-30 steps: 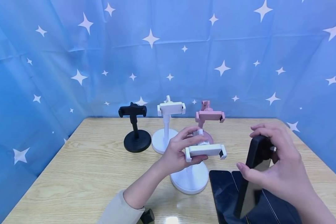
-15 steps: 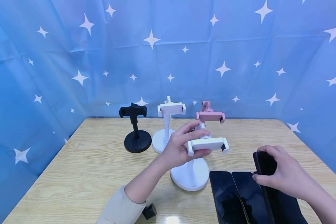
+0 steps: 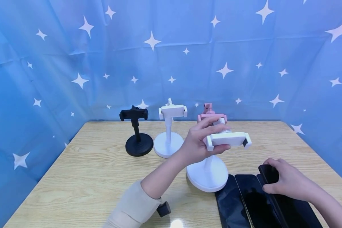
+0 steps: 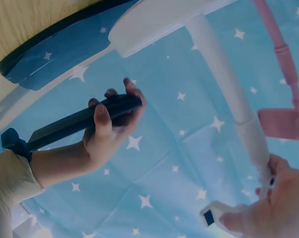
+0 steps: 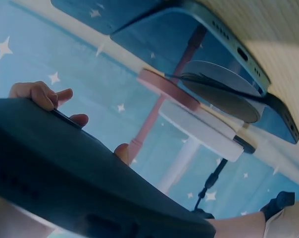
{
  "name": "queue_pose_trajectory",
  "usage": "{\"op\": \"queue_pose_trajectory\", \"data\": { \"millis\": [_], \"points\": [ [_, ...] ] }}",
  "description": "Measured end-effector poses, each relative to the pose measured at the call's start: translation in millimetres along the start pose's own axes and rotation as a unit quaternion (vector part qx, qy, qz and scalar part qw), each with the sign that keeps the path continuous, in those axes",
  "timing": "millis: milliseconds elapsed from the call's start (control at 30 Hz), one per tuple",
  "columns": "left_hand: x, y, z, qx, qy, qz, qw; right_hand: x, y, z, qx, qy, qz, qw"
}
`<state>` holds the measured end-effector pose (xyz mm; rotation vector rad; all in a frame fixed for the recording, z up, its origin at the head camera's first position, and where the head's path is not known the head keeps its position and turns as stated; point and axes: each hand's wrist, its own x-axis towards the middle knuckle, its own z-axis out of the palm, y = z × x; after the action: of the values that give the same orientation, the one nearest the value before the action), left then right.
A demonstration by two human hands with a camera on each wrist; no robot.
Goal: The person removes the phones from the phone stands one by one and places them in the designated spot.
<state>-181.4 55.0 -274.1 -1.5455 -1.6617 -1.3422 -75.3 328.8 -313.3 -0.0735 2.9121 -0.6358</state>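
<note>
My left hand (image 3: 198, 142) grips a white phone stand (image 3: 208, 174) near its neck, just behind the clamp (image 3: 228, 139), whose jaws hold nothing. The stand's round base hides the top corner of the leftmost phone (image 3: 231, 202) on the table; whether it touches the table I cannot tell. On the right, my right hand (image 3: 290, 182) holds a dark phone (image 3: 268, 172) by its edges, thumb on one side and fingers on the other. That phone is tilted above the row of black phones, covering part of them. In the left wrist view the held phone (image 4: 75, 121) hangs apart from the tabletop phones.
Behind stand a black phone stand (image 3: 139, 144), another white one (image 3: 168, 144) and a pink one (image 3: 208, 109), partly hidden by my left hand. A second black phone (image 3: 252, 193) lies in the row. A starry blue cloth (image 3: 159, 63) hangs behind the wooden table (image 3: 74, 177).
My right hand has brought the phone down and toward the right, over the phone row. My left hand has moved right with the white stand, whose base now overlaps the leftmost phone in view.
</note>
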Motion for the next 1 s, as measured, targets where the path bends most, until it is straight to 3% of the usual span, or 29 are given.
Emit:
{"op": "queue_pose_trajectory", "data": {
  "millis": [133,267,567,1000],
  "points": [
    [8.9,-1.7,9.4,0.033,0.002,0.021,0.9992,2,9,0,-0.014,-0.018,0.008,1.000],
    [16.9,-5.4,19.2,0.027,0.005,0.039,0.9989,2,20,0,-0.011,-0.030,0.018,0.999],
    [24.8,-10.1,38.2,0.032,-0.004,0.003,0.9995,-1,52,0,-0.012,-0.048,0.018,0.999],
    [38.2,-17.6,62.7,0.013,-0.036,0.000,0.9993,1,73,0,0.012,-0.084,0.046,0.995]
  ]
}}
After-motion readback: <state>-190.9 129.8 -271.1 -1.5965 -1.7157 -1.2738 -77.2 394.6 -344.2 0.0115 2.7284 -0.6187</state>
